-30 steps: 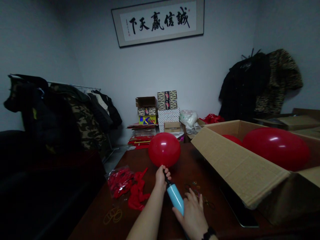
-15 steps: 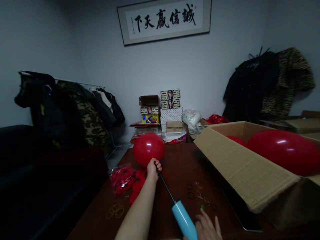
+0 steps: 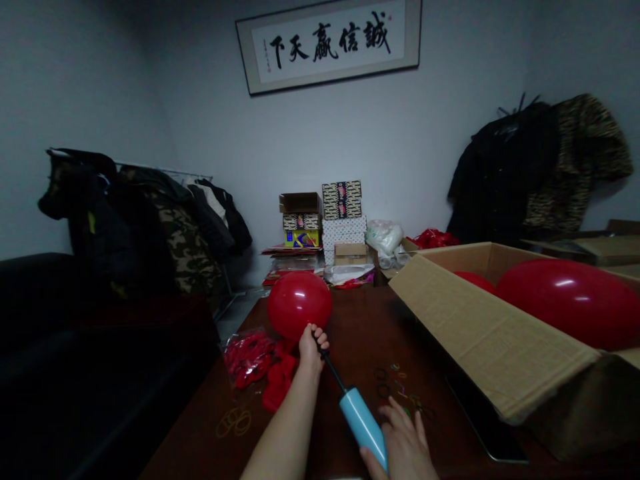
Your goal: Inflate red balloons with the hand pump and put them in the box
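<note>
Yellow thin looped bands [image 3: 234, 421] are lying at the left of the dark brown wooden surface [image 3: 365, 317]. Just beyond them, a clear plastic bag [image 3: 246, 361] is holding crumpled red material; limp red rubber pieces [image 3: 281, 381] are lying beside it, partly hidden by the forearm.

Next right: a glossy round red balloon [image 3: 299, 303] is sitting ahead of the left hand [image 3: 313, 348], further left against the stacked boxes than a second ago, its size looking much the same. Left fingers are curling tightly round the black pump end at the balloon's neck; the hand is hiding the join.

Main change: the thin dark metal rod [image 3: 336, 375] is showing shorter than half a second ago, and the light-blue cylindrical pump barrel [image 3: 364, 430] is standing nearer the left hand. Judgement: an inward stroke is under way, probably driving air toward the balloon.

The right hand [image 3: 406, 443] is touching the barrel's near end. Its fingers are spreading forward; cannot tell how firmly thumb and palm are gripping. Small coloured bands [image 3: 400, 385] are lying just beyond.

Far right: a tan cardboard box [image 3: 480, 327] is holding a large red balloon [image 3: 570, 300].
</note>
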`<move>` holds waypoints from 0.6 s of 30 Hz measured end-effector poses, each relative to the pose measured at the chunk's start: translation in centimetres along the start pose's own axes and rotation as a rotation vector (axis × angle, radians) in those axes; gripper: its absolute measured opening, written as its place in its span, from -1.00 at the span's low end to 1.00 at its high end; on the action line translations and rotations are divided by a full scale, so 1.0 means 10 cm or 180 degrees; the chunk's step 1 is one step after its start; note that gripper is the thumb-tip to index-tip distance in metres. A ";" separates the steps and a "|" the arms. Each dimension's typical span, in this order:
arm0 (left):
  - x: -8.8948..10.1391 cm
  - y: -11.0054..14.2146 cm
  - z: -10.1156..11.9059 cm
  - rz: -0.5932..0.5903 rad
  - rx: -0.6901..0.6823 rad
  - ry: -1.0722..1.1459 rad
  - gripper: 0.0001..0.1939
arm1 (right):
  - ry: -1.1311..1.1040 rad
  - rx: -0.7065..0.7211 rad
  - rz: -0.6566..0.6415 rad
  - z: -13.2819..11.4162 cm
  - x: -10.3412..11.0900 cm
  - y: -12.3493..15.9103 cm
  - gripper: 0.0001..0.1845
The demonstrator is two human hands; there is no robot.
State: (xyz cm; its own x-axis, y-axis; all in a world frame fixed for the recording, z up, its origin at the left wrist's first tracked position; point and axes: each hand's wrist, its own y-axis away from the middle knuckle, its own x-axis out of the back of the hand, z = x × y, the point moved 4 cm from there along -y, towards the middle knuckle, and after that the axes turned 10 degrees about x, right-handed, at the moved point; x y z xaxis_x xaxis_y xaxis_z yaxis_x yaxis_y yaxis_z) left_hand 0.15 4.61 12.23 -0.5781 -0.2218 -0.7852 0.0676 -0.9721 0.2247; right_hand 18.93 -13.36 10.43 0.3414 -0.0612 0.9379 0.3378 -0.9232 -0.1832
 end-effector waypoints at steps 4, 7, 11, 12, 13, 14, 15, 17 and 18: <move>0.01 0.03 -0.16 -0.0074 0.0051 -0.0026 -0.78 | -0.0360 -0.0049 -0.0047 -0.06 0.11 -0.20 -0.49; -0.02 0.04 -0.21 -0.0088 0.0125 -0.0127 -0.77 | -0.0453 -0.0127 0.0121 -0.09 0.16 -0.38 -0.50; -0.08 0.04 -0.15 -0.0086 0.0146 -0.0378 -0.74 | -0.0573 -0.0152 0.0108 -0.14 0.12 -0.50 -0.47; -0.08 0.04 -0.14 -0.0070 0.0123 -0.0409 -0.74 | -0.0591 -0.0137 0.0078 -0.15 0.10 -0.50 -0.46; -0.09 0.04 -0.12 -0.0053 0.0110 -0.0434 -0.74 | -0.0603 -0.0114 0.0051 -0.15 0.07 -0.49 -0.45; -0.09 0.04 -0.12 -0.0044 0.0113 -0.0461 -0.73 | -0.0604 -0.0093 0.0029 -0.15 0.04 -0.47 -0.44; -0.09 0.04 -0.12 -0.0047 0.0128 -0.0491 -0.73 | -0.0591 -0.0081 0.0016 -0.15 0.01 -0.44 -0.44; -0.08 0.02 -0.14 -0.0073 0.0145 -0.0541 -0.73 | -0.0522 -0.0107 0.0021 -0.12 -0.07 -0.37 -0.44; -0.07 0.01 -0.15 -0.0076 0.0139 -0.0557 -0.74 | -0.0464 -0.0133 0.0037 -0.10 -0.11 -0.32 -0.45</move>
State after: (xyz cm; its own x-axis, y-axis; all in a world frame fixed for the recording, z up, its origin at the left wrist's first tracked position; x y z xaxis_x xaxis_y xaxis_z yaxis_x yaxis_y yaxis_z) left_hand 1.83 4.51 11.96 -0.7120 -0.1782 -0.6792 0.0191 -0.9718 0.2349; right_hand 16.61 -10.66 10.28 0.4699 -0.0192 0.8825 0.2971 -0.9380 -0.1785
